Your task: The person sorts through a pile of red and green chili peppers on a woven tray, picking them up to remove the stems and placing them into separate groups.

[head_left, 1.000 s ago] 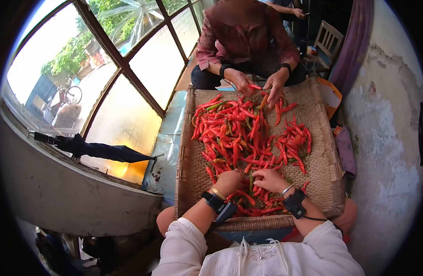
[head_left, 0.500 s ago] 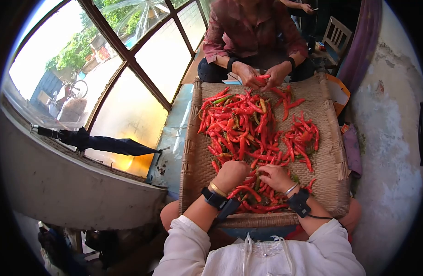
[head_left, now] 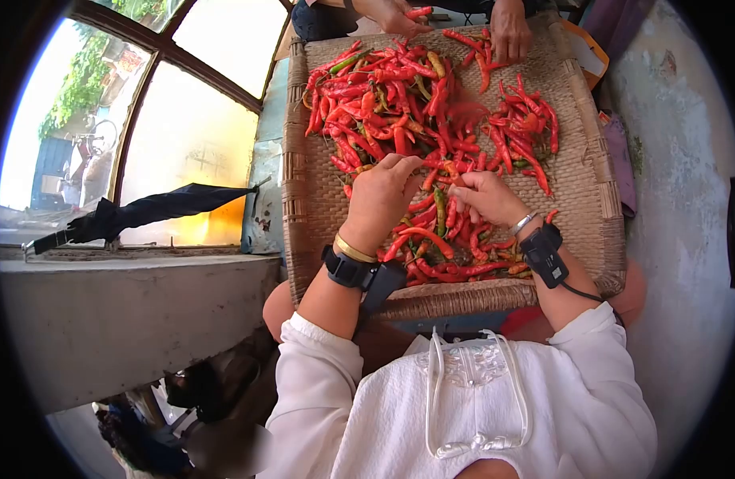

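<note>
1. One left hand (head_left: 379, 195), frame centre: fingertips together; contents hidden.
2. Right hand (head_left: 495, 199), right of centre: fingers curled over the peppers (head_left: 439, 239); grip cannot be told.
3. Tray (head_left: 579, 128): coarse woven, bound rim.
4. Peppers, upper centre to centre: glossy, tapered, mostly red, some green.

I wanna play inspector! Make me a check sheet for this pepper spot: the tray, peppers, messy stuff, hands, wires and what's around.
Surface: woven tray, bare weave showing on its right side.
Things: mostly red peppers in piles; a green pepper between the hands.
Clutter: folded dark umbrella by the window.
Hands: left hand and right hand at the peppers; grips unclear.
Cables: black cable at the right wrist.
Surroundings: window left, wall right, another person's hands opposite.
</note>
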`<control>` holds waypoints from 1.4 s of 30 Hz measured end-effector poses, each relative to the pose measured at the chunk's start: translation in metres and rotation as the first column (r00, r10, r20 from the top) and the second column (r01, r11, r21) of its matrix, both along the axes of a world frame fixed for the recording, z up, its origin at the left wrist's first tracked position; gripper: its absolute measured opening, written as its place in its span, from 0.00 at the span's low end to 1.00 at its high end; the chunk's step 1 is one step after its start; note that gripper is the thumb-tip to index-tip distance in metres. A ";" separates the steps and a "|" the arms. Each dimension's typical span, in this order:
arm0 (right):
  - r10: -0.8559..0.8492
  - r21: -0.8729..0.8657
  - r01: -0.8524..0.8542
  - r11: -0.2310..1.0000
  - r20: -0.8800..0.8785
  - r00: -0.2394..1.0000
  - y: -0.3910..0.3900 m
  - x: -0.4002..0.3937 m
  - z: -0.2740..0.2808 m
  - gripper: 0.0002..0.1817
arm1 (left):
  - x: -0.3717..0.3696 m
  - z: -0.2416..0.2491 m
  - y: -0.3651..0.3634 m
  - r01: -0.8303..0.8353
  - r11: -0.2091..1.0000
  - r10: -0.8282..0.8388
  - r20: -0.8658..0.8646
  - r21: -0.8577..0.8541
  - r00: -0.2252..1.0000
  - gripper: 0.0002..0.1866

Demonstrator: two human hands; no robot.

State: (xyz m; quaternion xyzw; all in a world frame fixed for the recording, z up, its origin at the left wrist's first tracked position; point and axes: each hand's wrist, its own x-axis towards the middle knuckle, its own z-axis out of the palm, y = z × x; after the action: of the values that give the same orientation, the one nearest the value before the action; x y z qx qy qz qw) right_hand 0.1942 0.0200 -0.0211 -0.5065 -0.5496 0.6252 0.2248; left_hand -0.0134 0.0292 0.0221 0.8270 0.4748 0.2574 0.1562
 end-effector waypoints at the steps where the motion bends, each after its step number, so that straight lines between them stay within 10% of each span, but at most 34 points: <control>1: -0.049 -0.003 0.049 0.999 -0.056 0.997 0.004 0.010 -0.004 0.12 | -0.003 -0.004 0.001 -0.030 0.999 0.029 -0.068 -0.021 0.997 0.10; 3: -0.362 -0.109 0.350 0.930 -0.429 0.827 0.012 0.025 -0.001 0.14 | -0.002 -0.015 0.002 -0.001 0.998 -0.008 -0.155 -0.059 0.988 0.09; 5: -0.640 -0.276 0.603 0.748 -0.540 0.547 0.018 0.033 0.002 0.18 | 0.000 -0.025 -0.003 0.029 0.995 -0.051 -0.239 -0.094 0.970 0.09; 7: -0.673 -0.296 0.620 0.726 -0.491 0.553 0.015 0.037 -0.003 0.19 | 0.010 -0.034 -0.006 0.109 0.979 -0.154 -0.280 -0.170 0.948 0.10; 13: -0.155 -0.115 0.159 0.981 0.038 0.987 0.005 0.011 -0.007 0.11 | 0.031 -0.050 -0.017 0.056 0.956 -0.173 -0.396 -0.289 0.902 0.23; 17: 0.018 0.483 -0.205 0.851 0.363 0.931 -0.006 0.007 -0.032 0.18 | 0.029 -0.054 -0.016 -0.006 0.941 -0.149 -0.433 -0.337 0.889 0.25; 21: 0.162 0.271 -0.442 0.855 0.671 0.724 -0.012 -0.005 -0.013 0.15 | 0.023 -0.059 -0.009 0.013 0.922 -0.153 -0.334 -0.386 0.930 0.22; 31: -0.060 0.646 -0.316 0.694 0.490 0.870 -0.008 0.004 -0.011 0.05 | 0.018 -0.052 0.006 0.011 1.000 -0.011 -0.096 -0.009 0.995 0.15; 42: -0.142 0.625 -0.249 0.739 0.506 0.851 0.001 0.021 -0.004 0.06 | 0.014 -0.059 0.010 0.116 0.985 -0.149 -0.291 -0.129 0.945 0.10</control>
State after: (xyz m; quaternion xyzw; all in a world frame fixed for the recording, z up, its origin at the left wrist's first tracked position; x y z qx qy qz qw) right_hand 0.2149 0.0211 -0.0254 -0.5242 -0.7915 0.2293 0.2147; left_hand 0.0009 0.0396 -0.0370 0.8766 0.4498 0.0915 0.1448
